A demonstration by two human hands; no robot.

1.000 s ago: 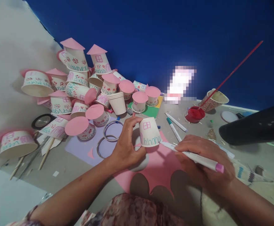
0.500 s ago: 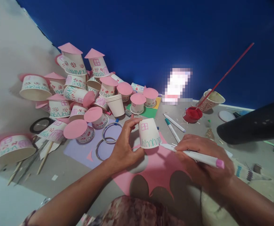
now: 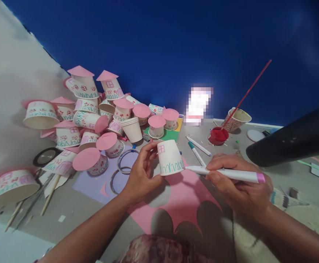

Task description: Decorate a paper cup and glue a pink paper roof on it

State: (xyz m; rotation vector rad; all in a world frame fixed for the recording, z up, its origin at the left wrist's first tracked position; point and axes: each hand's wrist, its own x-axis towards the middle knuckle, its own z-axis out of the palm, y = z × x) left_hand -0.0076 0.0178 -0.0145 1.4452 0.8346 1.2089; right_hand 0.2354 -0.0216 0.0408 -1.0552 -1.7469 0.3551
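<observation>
One handheld cup (image 3: 170, 157), stick (image 3: 250, 89) in red pot (image 3: 217, 141)

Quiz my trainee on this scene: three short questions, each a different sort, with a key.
1. True or false: the left hand holds a cup with its wide rim facing down.

2. What colour is the back end of the marker in the right hand?
A) green
B) blue
C) pink

3. Fill in the missing word: the two rings lie on a ____ sheet.

Key:
1. True
2. C
3. purple
</observation>
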